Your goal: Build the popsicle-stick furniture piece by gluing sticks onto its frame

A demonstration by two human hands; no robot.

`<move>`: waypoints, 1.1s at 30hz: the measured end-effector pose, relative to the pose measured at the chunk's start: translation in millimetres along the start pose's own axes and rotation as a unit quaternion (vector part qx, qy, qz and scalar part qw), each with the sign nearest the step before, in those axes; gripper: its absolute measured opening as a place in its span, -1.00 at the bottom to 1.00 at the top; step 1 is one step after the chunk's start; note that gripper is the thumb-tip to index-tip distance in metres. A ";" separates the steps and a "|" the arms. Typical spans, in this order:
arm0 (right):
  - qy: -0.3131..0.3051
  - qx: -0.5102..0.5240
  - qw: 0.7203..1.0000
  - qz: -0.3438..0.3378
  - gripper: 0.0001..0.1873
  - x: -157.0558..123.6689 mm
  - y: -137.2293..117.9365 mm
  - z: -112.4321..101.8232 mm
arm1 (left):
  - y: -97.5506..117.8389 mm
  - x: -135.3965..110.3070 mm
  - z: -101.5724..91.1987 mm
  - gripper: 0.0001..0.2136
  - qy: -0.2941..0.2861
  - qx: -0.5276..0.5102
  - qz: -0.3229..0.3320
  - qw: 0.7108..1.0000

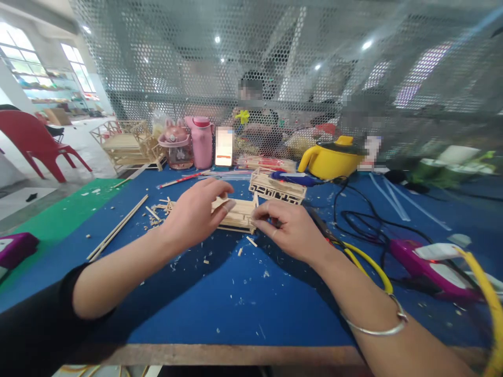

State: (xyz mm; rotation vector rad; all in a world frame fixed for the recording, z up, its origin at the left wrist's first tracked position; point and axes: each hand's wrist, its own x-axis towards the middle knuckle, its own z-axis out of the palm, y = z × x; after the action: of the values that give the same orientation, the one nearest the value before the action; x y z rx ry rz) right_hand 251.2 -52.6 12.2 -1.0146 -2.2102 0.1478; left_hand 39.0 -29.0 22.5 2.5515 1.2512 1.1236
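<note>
My left hand (pixel 196 212) and my right hand (pixel 288 228) both grip a small flat panel of glued wooden sticks (pixel 238 214) on the blue table (pixel 236 303). The left fingers curl over its left end, the right fingers pinch its right end. Another wooden stick frame (pixel 277 189) lies just behind it. Wood chips and short stick offcuts (pixel 157 212) are scattered around the panel.
Long wooden sticks (pixel 118 228) lie at the left. A purple glue gun (pixel 424 264), black cables (pixel 353 214) and yellow-handled pliers (pixel 365 262) are at the right. Behind stand a pink bottle (pixel 202 141), phone (pixel 224 146), yellow pot (pixel 330 157), a stick model house (pixel 129 144). People sit beyond the mesh.
</note>
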 end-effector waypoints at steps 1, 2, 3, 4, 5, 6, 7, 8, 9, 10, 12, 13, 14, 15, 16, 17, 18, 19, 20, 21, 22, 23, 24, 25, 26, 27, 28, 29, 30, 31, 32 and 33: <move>0.010 -0.035 0.999 -0.031 -0.91 0.7 -1.4 0.5 | 3.4 -11.9 3.0 -0.83 0.038 -0.017 -0.048 0.998; 0.022 -0.063 0.996 -0.056 -0.91 2.1 -3.0 1.3 | 6.8 -23.5 7.4 -0.84 0.043 -0.051 -0.106 0.992; 0.032 -0.085 0.993 -0.073 -0.92 4.3 -4.5 2.2 | 9.9 -33.7 12.9 -0.83 0.005 -0.100 -0.156 0.983; 0.036 -0.096 0.991 -0.083 -0.92 7.4 -5.8 3.0 | 12.6 -42.0 19.1 -0.83 -0.060 -0.138 -0.196 0.969; 0.031 -0.094 0.991 -0.086 -0.93 11.4 -6.8 3.6 | 14.6 -47.8 25.2 -0.82 -0.106 -0.164 -0.225 0.955; 0.017 -0.081 0.993 -0.080 -0.92 16.2 -7.5 3.8 | 16.0 -51.1 30.8 -0.82 -0.111 -0.180 -0.241 0.947; -0.004 -0.064 0.996 -0.063 -0.92 21.6 -7.9 3.7 | 16.6 -52.3 35.3 -0.80 -0.106 -0.196 -0.251 0.942; -0.027 -0.047 0.998 -0.038 -0.91 27.3 -8.1 3.2 | 16.6 -51.8 38.5 -0.78 -0.091 -0.212 -0.261 0.937; -0.046 -0.036 0.998 -0.010 -0.91 32.9 -8.2 2.6 | 16.2 -50.3 40.2 -0.76 -0.073 -0.229 -0.268 0.933; -0.058 -0.034 0.998 0.014 -0.91 38.0 -8.3 1.9 | 15.6 -48.3 40.6 -0.76 -0.060 -0.248 -0.275 0.927; -0.061 -0.043 0.996 0.039 -0.91 44.9 -9.1 1.0 | 14.7 -44.8 38.2 -0.77 -0.048 -0.291 -0.286 0.912; -0.058 -0.043 0.997 0.038 -0.91 46.0 -10.0 1.1 | 14.6 -43.6 36.1 -0.77 -0.046 -0.319 -0.290 0.901; -0.053 -0.036 0.997 0.031 -0.91 45.4 -11.5 1.5 | 14.7 -42.9 33.7 -0.75 -0.047 -0.354 -0.294 0.886; -0.050 -0.024 0.998 0.023 -0.90 43.2 -13.3 2.4 | 14.9 -42.4 31.3 -0.73 -0.053 -0.396 -0.298 0.867; -0.047 -0.006 0.999 0.015 -0.90 39.8 -15.4 3.6 | 14.9 -42.3 29.1 -0.71 -0.063 -0.441 -0.303 0.843; -0.045 0.014 0.999 0.010 -0.88 35.7 -17.6 5.0 | 14.7 -42.2 27.2 -0.69 -0.075 -0.484 -0.308 0.816; -0.041 0.032 0.999 0.009 -0.86 31.4 -19.7 6.7 | 14.1 -42.3 25.8 -0.67 -0.086 -0.521 -0.313 0.789; -0.037 0.048 0.998 0.011 -0.83 27.4 -21.6 8.4 | 13.1 -42.4 24.9 -0.66 -0.095 -0.550 -0.320 0.766; -0.033 0.059 0.998 0.013 -0.81 24.0 -23.0 10.2 | 11.8 -42.6 24.3 -0.66 -0.100 -0.570 -0.326 0.748; -0.027 0.064 0.997 0.015 -0.80 21.5 -24.0 11.9 | 10.3 -42.7 24.0 -0.67 -0.104 -0.582 -0.334 0.734; -0.022 0.064 0.998 0.014 -0.79 19.8 -24.4 13.5 | 8.8 -42.9 23.9 -0.68 -0.107 -0.588 -0.342 0.725; -0.018 0.058 0.998 0.011 -0.77 18.8 -24.5 15.0 | 7.5 -43.0 23.9 -0.70 -0.113 -0.591 -0.348 0.719; -0.017 0.050 0.999 0.007 -0.76 18.3 -24.2 16.4 | 6.5 -43.1 23.9 -0.72 -0.120 -0.590 -0.353 0.716; -0.019 0.039 0.999 0.002 -0.73 18.1 -23.8 17.6 | 5.8 -43.2 23.9 -0.73 -0.127 -0.588 -0.359 0.714; -0.022 0.028 0.999 -0.004 -0.70 17.9 -23.3 18.7 | 5.5 -43.2 23.6 -0.74 -0.134 -0.585 -0.364 0.712; -0.027 0.018 0.999 -0.009 -0.67 17.7 -22.9 19.5 | 5.6 -43.2 23.3 -0.75 -0.140 -0.581 -0.367 0.713; -0.032 0.010 0.999 -0.015 -0.63 17.3 -22.7 19.9 | 5.7 -43.2 22.9 -0.75 -0.144 -0.578 -0.367 0.715; -0.038 0.005 0.999 -0.022 -0.60 16.7 -22.6 20.1 | 5.9 -43.2 22.5 -0.76 -0.145 -0.571 -0.364 0.721; -0.044 0.003 0.999 -0.029 -0.57 15.9 -22.6 19.7 | 5.9 -43.3 22.3 -0.77 -0.147 -0.557 -0.363 0.732; -0.049 0.004 0.998 -0.037 -0.53 14.9 -22.6 18.9 | 5.6 -43.5 22.2 -0.79 -0.151 -0.532 -0.362 0.751; -0.051 0.004 0.998 -0.044 -0.49 13.7 -22.3 17.6 | 4.7 -43.9 22.4 -0.81 -0.153 -0.493 -0.359 0.778; -0.048 0.003 0.998 -0.049 -0.46 12.4 -21.7 15.9 | 3.5 -44.4 22.9 -0.84 -0.155 -0.440 -0.349 0.813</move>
State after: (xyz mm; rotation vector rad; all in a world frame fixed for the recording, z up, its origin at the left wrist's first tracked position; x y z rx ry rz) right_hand 221.9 -56.1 14.9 -0.9116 -2.3404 0.1632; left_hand 38.5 -57.7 -18.5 1.3317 1.0586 0.7781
